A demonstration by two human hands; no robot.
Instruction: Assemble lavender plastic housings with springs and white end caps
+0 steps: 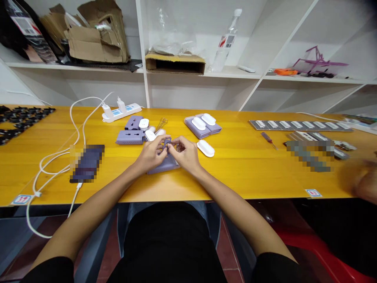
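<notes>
Both hands meet near the middle of the table, pinching a small purple-grey part between their fingertips. My left hand grips it from the left and my right hand from the right; the fingers cover much of it. Beneath them lies a purple casing, partly hidden by the hands. Just right of my right hand is a white oval cover. Behind my left hand sit purple boxes with slots, a white socket piece and thin coiled springs.
Two joined purple casings with white ovals lie farther back. A white power strip, looping cable and phone occupy the left. On the right are a screwdriver, a long strip of white pieces and another person's blurred arm.
</notes>
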